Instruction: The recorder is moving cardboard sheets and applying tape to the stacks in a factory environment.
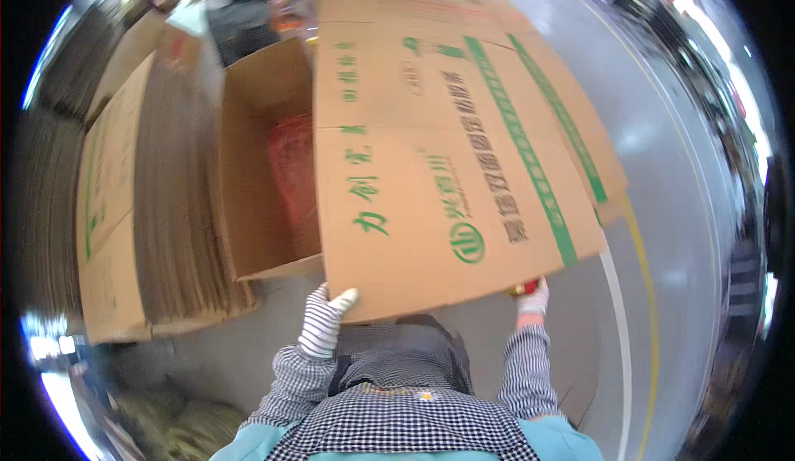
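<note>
A large flattened cardboard carton (397, 237) with green stripes and dark print is held up in front of me, tilted. My left hand (321, 320), in a striped white glove, pinches its near left corner with the thumb on top. At the near right edge my right hand (533, 299), also gloved, is closed around a small red and yellow thing (525, 288), mostly hidden by the carton. Most of the right fingers are hidden too. Left of the carton and partly behind it stands an open cardboard box (261, 171) with red plastic inside (294, 171).
A stack of flattened cartons (178, 212) stands on the left, with more stacked cardboard (50, 204) beyond. Another person (244, 9) is at the far left. Grey floor (654, 171) with white and yellow lines runs along the right. Green sacking (195, 428) lies at lower left.
</note>
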Motion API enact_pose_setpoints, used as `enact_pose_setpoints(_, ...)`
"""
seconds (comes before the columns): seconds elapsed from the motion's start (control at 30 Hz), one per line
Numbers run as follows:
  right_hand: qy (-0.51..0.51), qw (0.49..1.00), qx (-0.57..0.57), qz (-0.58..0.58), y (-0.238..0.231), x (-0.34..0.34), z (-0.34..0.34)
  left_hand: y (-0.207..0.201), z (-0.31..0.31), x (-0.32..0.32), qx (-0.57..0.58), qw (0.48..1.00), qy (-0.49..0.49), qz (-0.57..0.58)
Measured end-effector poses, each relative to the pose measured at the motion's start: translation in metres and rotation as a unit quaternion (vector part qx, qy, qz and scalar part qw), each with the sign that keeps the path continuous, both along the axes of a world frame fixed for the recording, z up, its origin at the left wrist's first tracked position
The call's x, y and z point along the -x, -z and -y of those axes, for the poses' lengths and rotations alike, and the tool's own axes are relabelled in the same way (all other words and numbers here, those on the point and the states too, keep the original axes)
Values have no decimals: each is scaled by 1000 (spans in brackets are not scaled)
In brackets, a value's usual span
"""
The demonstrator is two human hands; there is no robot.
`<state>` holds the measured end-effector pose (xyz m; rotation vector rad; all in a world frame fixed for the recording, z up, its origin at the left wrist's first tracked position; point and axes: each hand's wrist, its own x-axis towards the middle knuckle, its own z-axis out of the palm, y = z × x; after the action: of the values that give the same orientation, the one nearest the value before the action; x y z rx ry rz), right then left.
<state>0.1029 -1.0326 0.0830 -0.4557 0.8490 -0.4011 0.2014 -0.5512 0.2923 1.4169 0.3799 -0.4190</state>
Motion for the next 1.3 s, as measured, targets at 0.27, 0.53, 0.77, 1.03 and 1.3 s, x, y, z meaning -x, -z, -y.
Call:
enact_pose_setpoints(0.27,-121,976,180,2,-98,-50,-87,-113,-75,6,-110,986,-79,98)
enact_pose_setpoints(0.53,-139,970,15,-199,-83,-35,-219,11,-361,-5,-222,965,-125,-56)
enact_pose_setpoints(0.77,-196,964,81,-160,-123,-12,-152,155,-325,15,-284,903,-322,8)
enact_pose_setpoints(1.03,-282,938,123,-156,-127,-62,-145,236,-56,14,117,951,-166,-234)
enact_pose_setpoints(1.3,-447,873,94,-170,-117,-76,-153,257,-49,-11,130,931,-182,-289)
